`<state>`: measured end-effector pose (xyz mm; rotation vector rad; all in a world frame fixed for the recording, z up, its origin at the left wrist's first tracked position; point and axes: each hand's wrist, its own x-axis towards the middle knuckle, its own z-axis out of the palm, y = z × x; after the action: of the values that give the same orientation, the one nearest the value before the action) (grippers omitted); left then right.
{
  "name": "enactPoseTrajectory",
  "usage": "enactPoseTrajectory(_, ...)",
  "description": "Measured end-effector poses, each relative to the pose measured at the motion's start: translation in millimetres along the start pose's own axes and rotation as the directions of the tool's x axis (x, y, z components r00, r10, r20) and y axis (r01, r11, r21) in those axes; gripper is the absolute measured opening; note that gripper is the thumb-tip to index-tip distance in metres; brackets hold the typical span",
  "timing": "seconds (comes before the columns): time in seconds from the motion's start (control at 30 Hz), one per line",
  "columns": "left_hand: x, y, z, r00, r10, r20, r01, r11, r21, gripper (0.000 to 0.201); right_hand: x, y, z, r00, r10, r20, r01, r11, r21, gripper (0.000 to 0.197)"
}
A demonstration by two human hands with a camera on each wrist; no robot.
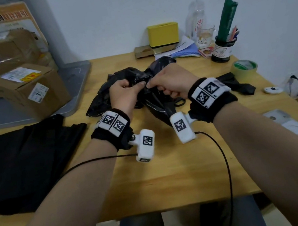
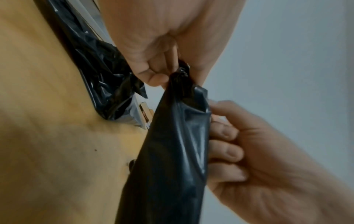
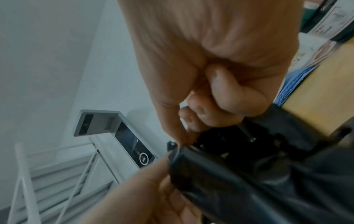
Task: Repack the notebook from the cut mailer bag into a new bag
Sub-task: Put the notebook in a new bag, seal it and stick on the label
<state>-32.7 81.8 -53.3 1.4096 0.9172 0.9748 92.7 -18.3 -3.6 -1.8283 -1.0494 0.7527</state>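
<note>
Both hands hold a black mailer bag up over the middle of the wooden table. My left hand pinches the bag's top edge between thumb and fingers. Right beside it, my right hand grips the same edge, its fingers curled into the plastic. In the left wrist view the black mailer bag hangs down from the left hand, with the right hand at its side. A second, crumpled black bag lies on the table behind the hands. No notebook shows in any view.
Black-handled scissors lie just under the right wrist. A green tape roll and a black plastic scrap sit to the right. Dark folded material covers the table's left side, cardboard boxes beyond. Yellow box and pen cup at back.
</note>
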Motion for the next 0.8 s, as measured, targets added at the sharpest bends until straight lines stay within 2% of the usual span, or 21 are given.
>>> enactPoseTrajectory(0.13,-8.7,7.3,5.7,0.992,-0.047,0.117,0.054,0.997,-0.057,0.042,-2.1,9.3,-5.6,0.999,0.031,-0.022,-0.031,0.999,0.021,0.012)
enactPoseTrajectory(0.2,-13.3,8.7,9.0,0.978,-0.05,0.203,0.065,0.995,-0.07,0.042,-3.2,12.8,-11.1,0.998,0.05,-0.033,-0.049,0.998,0.032,0.02)
enactPoseTrajectory(0.23,-14.9,8.2,11.7,0.97,-0.038,0.239,0.052,0.997,-0.055,0.041,-2.8,14.4,-13.7,0.997,0.061,-0.043,-0.06,0.998,0.028,0.025)
enactPoseTrajectory(0.3,-17.2,7.3,18.1,0.963,0.005,0.271,-0.004,1.0,-0.004,0.038,-3.4,15.9,-18.3,0.995,0.076,-0.058,-0.077,0.997,-0.018,0.02)
enactPoseTrajectory(0.37,-17.9,6.6,24.8,0.961,0.032,0.274,-0.043,0.999,0.034,0.037,-4.3,18.1,-22.4,0.995,0.08,-0.067,-0.084,0.995,-0.062,0.014)
enactPoseTrajectory(0.47,-16.3,5.3,35.0,0.966,0.006,0.257,-0.014,1.0,0.026,0.035,-7.3,22.1,-31.8,0.995,0.09,-0.048,-0.092,0.995,-0.042,0.017)
enactPoseTrajectory(0.6,-12.9,-0.8,52.3,0.964,-0.077,0.253,0.101,0.991,-0.083,0.034,-10.7,22.5,-44.4,0.995,0.1,-0.027,-0.103,0.99,-0.095,0.016)
enactPoseTrajectory(0.7,-5.8,-8.0,71.2,0.964,-0.159,0.212,0.196,0.967,-0.163,0.036,-10.7,25.8,-55.7,0.995,0.095,-0.04,-0.101,0.978,-0.181,0.022)
enactPoseTrajectory(0.8,1.5,-13.6,89.0,0.959,-0.234,0.157,0.264,0.941,-0.21,0.041,-8.7,34.2,-74.6,0.992,0.106,-0.073,-0.117,0.98,-0.159,0.02)
